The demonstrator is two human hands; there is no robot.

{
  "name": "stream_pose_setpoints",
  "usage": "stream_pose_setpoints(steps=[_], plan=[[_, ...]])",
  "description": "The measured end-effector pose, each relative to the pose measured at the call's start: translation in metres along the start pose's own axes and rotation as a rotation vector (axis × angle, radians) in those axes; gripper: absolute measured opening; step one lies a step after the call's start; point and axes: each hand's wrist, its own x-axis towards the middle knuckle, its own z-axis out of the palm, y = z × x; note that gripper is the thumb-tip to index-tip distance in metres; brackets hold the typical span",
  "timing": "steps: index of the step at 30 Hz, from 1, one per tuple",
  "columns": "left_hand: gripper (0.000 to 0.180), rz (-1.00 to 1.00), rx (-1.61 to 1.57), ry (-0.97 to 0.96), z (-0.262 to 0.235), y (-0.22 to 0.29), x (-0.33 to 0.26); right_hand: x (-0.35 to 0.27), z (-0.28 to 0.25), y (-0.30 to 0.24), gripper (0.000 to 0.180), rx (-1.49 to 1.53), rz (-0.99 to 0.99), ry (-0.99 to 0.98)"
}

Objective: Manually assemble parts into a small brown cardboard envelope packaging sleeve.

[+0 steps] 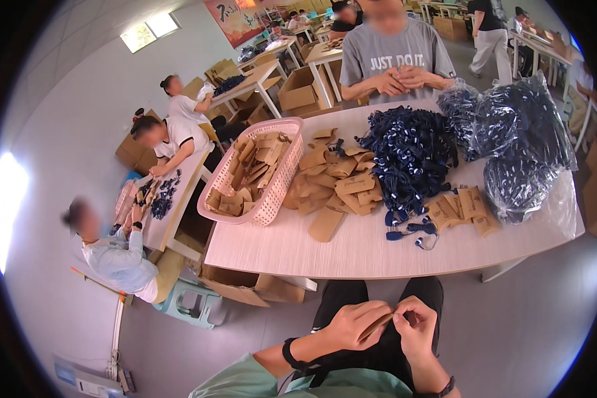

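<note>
Over my lap, my left hand (355,324) and my right hand (414,328) pinch a small brown paper pouch (377,326) between them, fingers closed on its two ends. On the pale table (351,252) ahead lie a heap of the same brown pouches (335,179), a pile of dark blue earphones (408,156) and one loose blue earphone (414,232) near the front edge. A few more pouches (461,209) lie to the right of it.
A pink plastic basket (275,192) of pouches sits at the table's left end. Clear bags of blue earphones (521,142) fill the right end. A person in a grey shirt (395,56) stands opposite. Other people work at a table (169,205) on the left; cardboard boxes (249,285) lie below.
</note>
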Motion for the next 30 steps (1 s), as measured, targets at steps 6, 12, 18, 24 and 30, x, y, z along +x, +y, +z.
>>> stream_pose_setpoints(steps=[6,12,18,24,30], plan=[[0.027,-0.251,-0.148,0.039,0.005,0.014,0.0,-0.002,0.003,0.002,0.008,-0.049,-0.027,0.074],[0.033,-0.491,-0.545,0.013,-0.001,0.014,-0.001,-0.005,0.006,0.003,0.014,-0.408,-0.285,0.09],[0.035,-0.817,-1.086,-0.015,-0.021,0.009,-0.008,-0.006,0.01,0.008,0.021,-0.723,-0.606,0.016],[0.051,-0.777,-1.398,0.275,-0.05,0.003,-0.005,-0.008,0.008,0.022,0.02,-0.893,-0.673,-0.306],[0.046,-0.761,-1.183,-0.036,-0.061,0.004,0.01,-0.01,-0.011,0.013,0.028,-0.638,-0.494,-0.123]])
